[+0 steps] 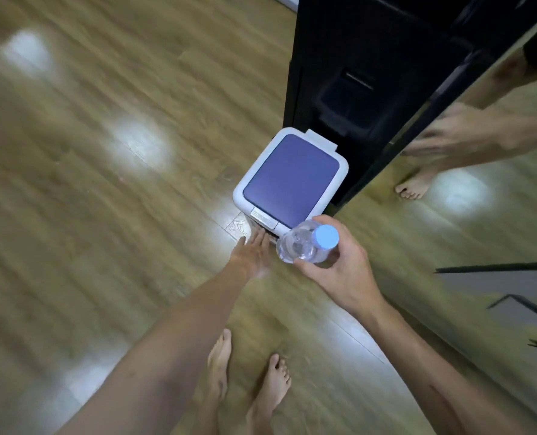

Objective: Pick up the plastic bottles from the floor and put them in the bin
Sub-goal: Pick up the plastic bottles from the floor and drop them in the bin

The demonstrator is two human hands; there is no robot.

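A person's left hand (254, 251) reaches down with fingers straight and together, fingertips at the near front edge of a white bin (248, 189) whose blue lid (290, 180) lies closed, on a wooden floor (88, 183) marked by bright reflections of light. Just to the right and nearer, the right hand (339, 265) grips a clear plastic bottle (301, 246) with a pale blue cap (325, 236), fingers and thumb curled round its body, holding it above the floor close to the bin's near right corner. Bare feet (248, 378) stand near, and a tall black cabinet (370, 73) rises behind the bin beside a mirrored panel (480, 230) at right.
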